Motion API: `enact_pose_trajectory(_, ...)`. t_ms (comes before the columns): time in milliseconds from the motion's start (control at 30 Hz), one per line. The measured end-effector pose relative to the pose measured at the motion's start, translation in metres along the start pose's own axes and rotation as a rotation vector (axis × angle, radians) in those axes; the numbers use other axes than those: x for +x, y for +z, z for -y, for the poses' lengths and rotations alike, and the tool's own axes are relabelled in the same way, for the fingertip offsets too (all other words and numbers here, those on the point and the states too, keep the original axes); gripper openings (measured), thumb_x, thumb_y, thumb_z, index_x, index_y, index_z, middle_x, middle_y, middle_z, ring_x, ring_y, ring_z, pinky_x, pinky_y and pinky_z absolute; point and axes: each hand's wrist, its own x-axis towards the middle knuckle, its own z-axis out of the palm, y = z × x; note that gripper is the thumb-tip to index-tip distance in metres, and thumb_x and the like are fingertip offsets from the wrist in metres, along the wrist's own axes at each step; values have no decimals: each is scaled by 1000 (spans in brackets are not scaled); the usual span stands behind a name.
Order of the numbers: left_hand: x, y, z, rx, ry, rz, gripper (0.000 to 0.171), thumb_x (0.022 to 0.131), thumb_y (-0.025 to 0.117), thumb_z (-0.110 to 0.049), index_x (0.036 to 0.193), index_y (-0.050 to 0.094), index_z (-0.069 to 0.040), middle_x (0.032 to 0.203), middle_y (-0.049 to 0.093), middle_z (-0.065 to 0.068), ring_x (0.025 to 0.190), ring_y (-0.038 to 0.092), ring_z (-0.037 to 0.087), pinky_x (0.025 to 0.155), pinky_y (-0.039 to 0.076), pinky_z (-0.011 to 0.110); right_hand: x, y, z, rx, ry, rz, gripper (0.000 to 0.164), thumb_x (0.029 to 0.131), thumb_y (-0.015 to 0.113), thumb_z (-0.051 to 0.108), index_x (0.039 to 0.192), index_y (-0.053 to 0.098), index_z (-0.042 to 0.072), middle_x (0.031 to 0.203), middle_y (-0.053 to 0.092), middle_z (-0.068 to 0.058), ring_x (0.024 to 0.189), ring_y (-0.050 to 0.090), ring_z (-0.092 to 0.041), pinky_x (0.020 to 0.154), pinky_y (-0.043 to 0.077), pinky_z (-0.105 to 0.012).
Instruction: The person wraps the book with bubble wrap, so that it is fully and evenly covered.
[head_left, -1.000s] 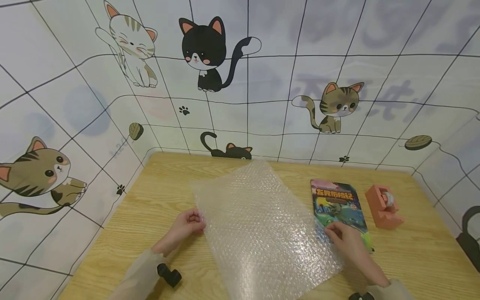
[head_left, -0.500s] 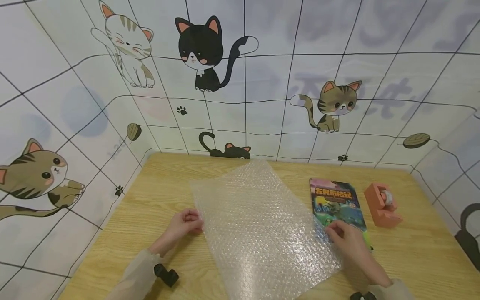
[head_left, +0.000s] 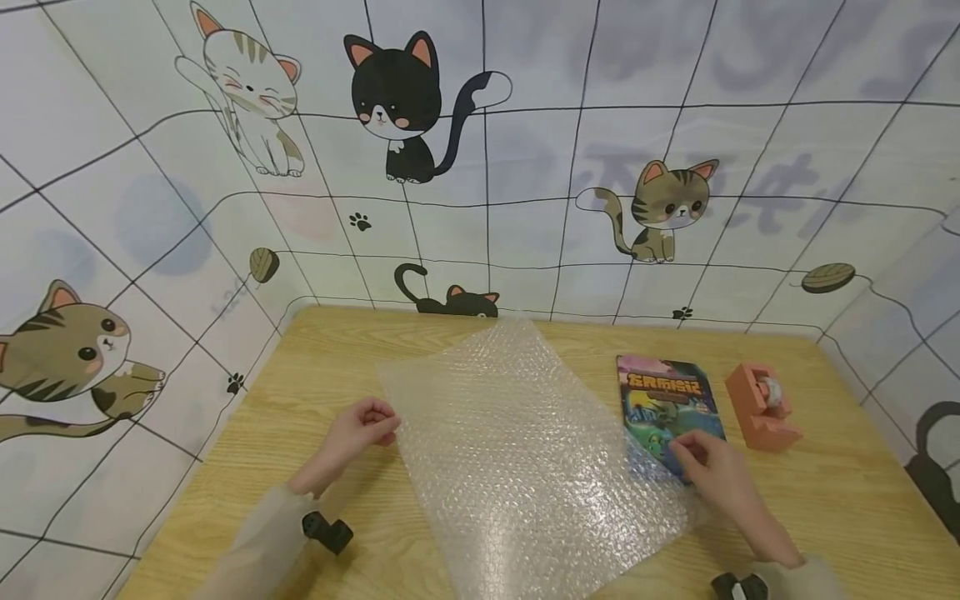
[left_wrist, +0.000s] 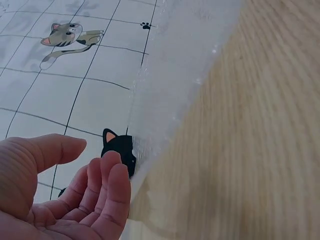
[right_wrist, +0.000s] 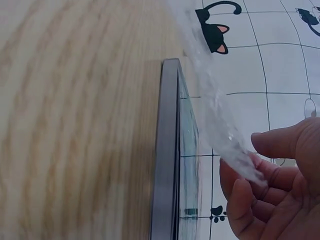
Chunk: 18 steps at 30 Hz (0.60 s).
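Note:
A large clear sheet of bubble wrap (head_left: 517,442) lies slanted across the table, its right part overlapping a colourful book (head_left: 660,387). At the sheet's left edge is my left hand (head_left: 356,433). In the left wrist view, the left hand (left_wrist: 80,195) has its thumb apart from loosely bent fingers, with nothing between them. Over the lower part of the book is my right hand (head_left: 720,475), beside the sheet's right edge. From the right wrist, the bubble wrap's edge (right_wrist: 215,110) overlaps the fingers of the right hand (right_wrist: 275,185), and the thumb stands apart from it.
An orange tape dispenser (head_left: 765,408) with a roll in it stands right of the book. The wooden table (head_left: 322,350) meets a wall covering (head_left: 525,233) printed with cats and a grid. Black wrist cameras sit on both cuffs.
My left hand has shifted slightly left and away along the sheet's edge. My right hand has moved a little to the right, and the bubble wrap's right corner now reaches further right.

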Motion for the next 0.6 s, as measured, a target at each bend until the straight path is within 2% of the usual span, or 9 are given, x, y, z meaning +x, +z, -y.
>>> enact_pose_trajectory(267,16,13,-20,29,38,103,22,89,62,-9,103,56,8,84,62,11,75,63,19,71,55,33,1,-8,-8,11,-70,-83,5,86,64,2,83,64,-2,61,61,-4,47,52,-4,41,39,-22)
enact_pose_trajectory(467,29,27,-30,12,56,147,26,89,61,-7,106,54,12,86,61,11,75,62,17,73,54,36,1,-17,-13,-44,-57,-104,7,86,66,5,82,65,-2,60,58,-2,49,45,1,42,36,-22)
enact_pose_trajectory(600,38,39,-37,18,71,169,27,88,62,-5,107,54,12,87,61,11,75,62,15,73,54,35,0,-21,-18,-45,-47,-119,9,86,65,6,83,64,-2,61,59,-2,52,46,1,43,38,-23)
